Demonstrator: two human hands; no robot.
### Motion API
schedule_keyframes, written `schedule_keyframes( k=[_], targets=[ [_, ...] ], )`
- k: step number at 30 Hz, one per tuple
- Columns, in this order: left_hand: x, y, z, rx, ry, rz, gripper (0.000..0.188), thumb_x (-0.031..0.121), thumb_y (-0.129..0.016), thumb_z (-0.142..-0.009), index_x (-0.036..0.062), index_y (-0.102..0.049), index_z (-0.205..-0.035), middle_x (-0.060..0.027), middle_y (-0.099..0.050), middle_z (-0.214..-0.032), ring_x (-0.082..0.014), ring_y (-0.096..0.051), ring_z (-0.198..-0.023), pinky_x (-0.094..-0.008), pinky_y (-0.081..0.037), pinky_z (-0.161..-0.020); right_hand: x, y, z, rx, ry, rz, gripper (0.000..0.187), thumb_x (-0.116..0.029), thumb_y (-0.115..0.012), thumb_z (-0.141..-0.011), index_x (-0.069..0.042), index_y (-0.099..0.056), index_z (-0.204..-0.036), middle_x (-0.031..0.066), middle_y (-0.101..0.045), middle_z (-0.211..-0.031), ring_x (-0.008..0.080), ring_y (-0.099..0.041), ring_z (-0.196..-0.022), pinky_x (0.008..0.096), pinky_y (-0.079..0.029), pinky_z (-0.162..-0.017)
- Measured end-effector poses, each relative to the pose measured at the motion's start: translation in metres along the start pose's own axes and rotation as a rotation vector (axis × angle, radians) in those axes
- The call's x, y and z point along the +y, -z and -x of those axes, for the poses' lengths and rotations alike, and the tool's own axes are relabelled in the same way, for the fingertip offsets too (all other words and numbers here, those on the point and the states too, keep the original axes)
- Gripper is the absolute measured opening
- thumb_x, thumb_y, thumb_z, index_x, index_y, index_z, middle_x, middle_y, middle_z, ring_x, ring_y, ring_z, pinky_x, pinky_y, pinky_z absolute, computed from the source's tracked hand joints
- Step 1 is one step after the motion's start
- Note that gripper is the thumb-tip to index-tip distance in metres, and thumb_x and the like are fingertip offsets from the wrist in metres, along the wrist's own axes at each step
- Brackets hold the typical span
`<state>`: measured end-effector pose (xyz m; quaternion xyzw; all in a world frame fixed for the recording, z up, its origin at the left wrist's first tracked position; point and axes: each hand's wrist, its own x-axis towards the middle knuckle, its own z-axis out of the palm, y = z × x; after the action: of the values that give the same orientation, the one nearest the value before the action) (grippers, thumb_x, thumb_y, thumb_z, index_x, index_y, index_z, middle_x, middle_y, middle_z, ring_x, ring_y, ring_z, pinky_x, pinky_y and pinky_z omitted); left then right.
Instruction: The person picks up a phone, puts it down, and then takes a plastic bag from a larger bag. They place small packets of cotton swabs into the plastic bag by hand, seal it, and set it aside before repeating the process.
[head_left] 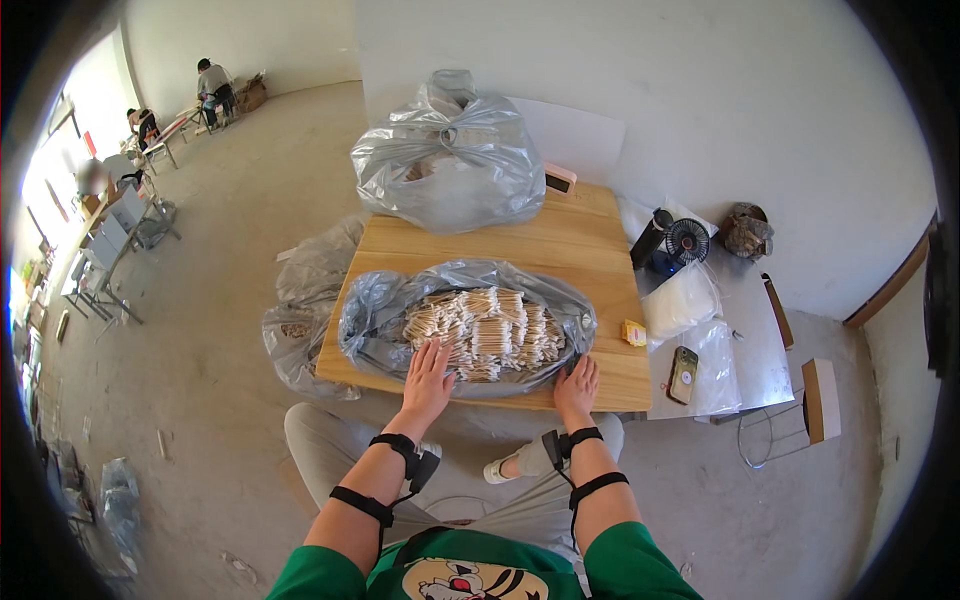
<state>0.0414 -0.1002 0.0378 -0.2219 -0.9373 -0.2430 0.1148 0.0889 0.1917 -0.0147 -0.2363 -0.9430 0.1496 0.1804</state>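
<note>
- Faces a wooden table (pixel 592 235).
- Has a grey bag (pixel 385 345) open along the near edge.
- Has cotton swabs (pixel 490 330) heaped inside.
- Lays left hand (pixel 427 385) against swabs, fingers loosely spread, gripping nothing.
- Rests right hand (pixel 577 388) on bag, toward the near-right corner, fingers parted; cannot tell whether pinching.

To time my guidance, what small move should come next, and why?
Probably curl the left grip around a few thin tan, white-tipped cotton swabs while the right grip steadies the crumpled grey plastic bag. The left lies open at the pile's near-left edge, and the right rests at the bag's near-right rim.
</note>
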Motion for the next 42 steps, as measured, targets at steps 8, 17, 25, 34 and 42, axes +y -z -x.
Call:
schedule_keyframes(
  k=[8, 17, 25, 34, 42],
  targets=[
    [-0.008, 0.002, -0.017, -0.048, -0.051, -0.024, 0.051, 0.023, -0.058, -0.084, 0.0106, -0.042, -0.131, -0.0122, -0.033, -0.141, -0.0307, -0.026, -0.132, -0.0429, -0.021, -0.109, -0.006, 0.009, -0.001, -0.009, -0.004, 0.013, 0.058, -0.025, -0.052, -0.086, 0.002, -0.032, -0.133, 0.0193, -0.036, -0.137, 0.0353, -0.029, -0.129, 0.044, -0.023, -0.107],
    [0.03, -0.037, -0.106, -0.101, -0.319, -0.025, 0.049, 0.029, -0.05, -0.088, 0.0184, -0.038, -0.135, -0.0105, -0.029, -0.144, -0.0284, -0.018, -0.136, -0.0473, -0.011, -0.111, -0.012, 0.005, 0.005, 0.041, 0.016, 0.099, 0.051, -0.025, -0.051, -0.087, 0.001, -0.037, -0.129, 0.0169, -0.041, -0.133, 0.034, -0.033, -0.127, 0.043, -0.026, -0.105],
    [-0.025, -0.039, -0.11, -0.135, -0.215, -0.124, 0.033, 0.022, -0.048, -0.085, 0.0141, -0.055, -0.116, -0.0119, -0.05, -0.124, -0.0287, -0.035, -0.126, -0.048, -0.015, -0.11, -0.009, 0.008, 0.002, 0.069, 0.022, 0.125, 0.048, -0.023, -0.051, -0.086, 0.0, -0.039, -0.127, 0.0161, -0.041, -0.133, 0.0334, -0.033, -0.127, 0.043, -0.027, -0.104],
    [-0.058, -0.01, -0.097, -0.12, -0.107, -0.144, 0.041, 0.019, -0.054, -0.084, 0.015, -0.048, -0.124, -0.0138, -0.044, -0.131, -0.031, -0.03, -0.129, -0.0483, -0.019, -0.109, 0.015, 0.005, -0.015, -0.033, -0.059, -0.219, 0.053, -0.022, -0.057, -0.085, 0.002, -0.036, -0.126, 0.0216, -0.044, -0.124, 0.0389, -0.038, -0.119, 0.0445, -0.032, -0.099],
    [-0.056, 0.023, -0.064, 0.034, -0.005, -0.13, 0.043, 0.014, -0.053, -0.085, 0.0158, -0.047, -0.127, -0.0139, -0.04, -0.136, -0.0318, -0.03, -0.13, -0.05, -0.018, -0.108, 0.006, 0.023, -0.046, -0.044, -0.174, -0.322, 0.066, -0.028, -0.065, -0.08, 0.006, -0.033, -0.127, 0.0272, -0.045, -0.121, 0.0408, -0.042, -0.115, 0.0435, -0.036, -0.095]
  ],
)
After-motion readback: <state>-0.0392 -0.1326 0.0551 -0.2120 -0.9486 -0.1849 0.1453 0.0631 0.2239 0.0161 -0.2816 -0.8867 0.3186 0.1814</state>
